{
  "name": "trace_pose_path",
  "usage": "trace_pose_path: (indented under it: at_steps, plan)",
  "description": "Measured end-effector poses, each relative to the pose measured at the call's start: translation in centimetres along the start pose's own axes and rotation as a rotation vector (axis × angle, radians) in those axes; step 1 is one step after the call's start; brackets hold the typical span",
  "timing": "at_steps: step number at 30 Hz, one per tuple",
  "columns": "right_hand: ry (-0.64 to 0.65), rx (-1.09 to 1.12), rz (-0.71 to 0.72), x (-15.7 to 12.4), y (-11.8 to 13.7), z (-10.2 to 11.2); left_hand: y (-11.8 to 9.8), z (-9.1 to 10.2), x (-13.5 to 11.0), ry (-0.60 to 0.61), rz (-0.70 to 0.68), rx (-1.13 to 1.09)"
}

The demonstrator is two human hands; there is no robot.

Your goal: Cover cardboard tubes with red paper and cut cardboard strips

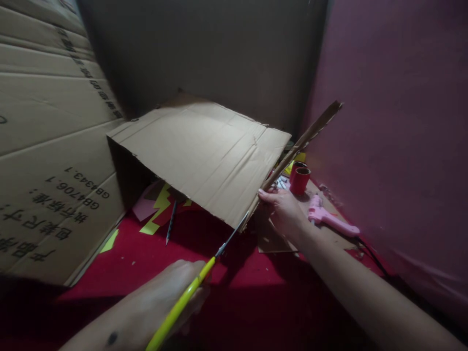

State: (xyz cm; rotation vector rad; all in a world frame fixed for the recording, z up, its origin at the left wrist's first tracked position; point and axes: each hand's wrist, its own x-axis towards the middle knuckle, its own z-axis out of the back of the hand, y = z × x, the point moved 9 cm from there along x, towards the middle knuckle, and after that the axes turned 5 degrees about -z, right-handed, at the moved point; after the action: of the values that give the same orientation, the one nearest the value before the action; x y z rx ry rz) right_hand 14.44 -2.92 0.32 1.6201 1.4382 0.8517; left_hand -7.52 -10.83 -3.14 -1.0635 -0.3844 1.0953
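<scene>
In my left hand (183,278) is a pair of scissors (190,291) with yellow handles, my fingers mostly hidden behind them. The grey blades point up and right, and their tip meets the near right corner of a large brown cardboard sheet (204,151). My right hand (283,209) grips that sheet's right edge, thumb on top. A narrow cardboard strip (307,136) sticks up and to the right from the same grip. Whether the strip is still joined to the sheet I cannot tell.
A large printed cardboard box (58,161) stands at the left. On the red cloth (139,273) lie a pencil (171,223) and yellow paper scraps (155,214). Past my right hand are red tubes (300,181) and a pink glue gun (331,218) with a cord.
</scene>
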Motion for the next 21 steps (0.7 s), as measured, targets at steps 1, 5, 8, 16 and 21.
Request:
trace_pose_path:
  at_steps: [1,5,8,16,21]
  plan:
    - [0.0,0.002,-0.004,-0.1,0.2,-0.1,0.2,-0.1,0.0,0.008,0.01,0.0]
    - [0.035,0.021,0.005,-0.2,0.8,-0.4,1.4,-0.8,-0.1,0.066,0.096,-0.029]
    - [0.056,0.028,0.006,-0.2,0.8,-0.6,1.7,-1.2,-0.1,0.059,0.135,-0.064]
    - [0.033,0.053,-0.002,-0.4,1.2,-1.0,3.1,-2.3,0.3,-0.003,0.125,-0.252]
    - [0.024,0.062,0.004,-0.3,1.5,-1.1,2.9,-2.8,0.1,0.062,0.112,-0.354]
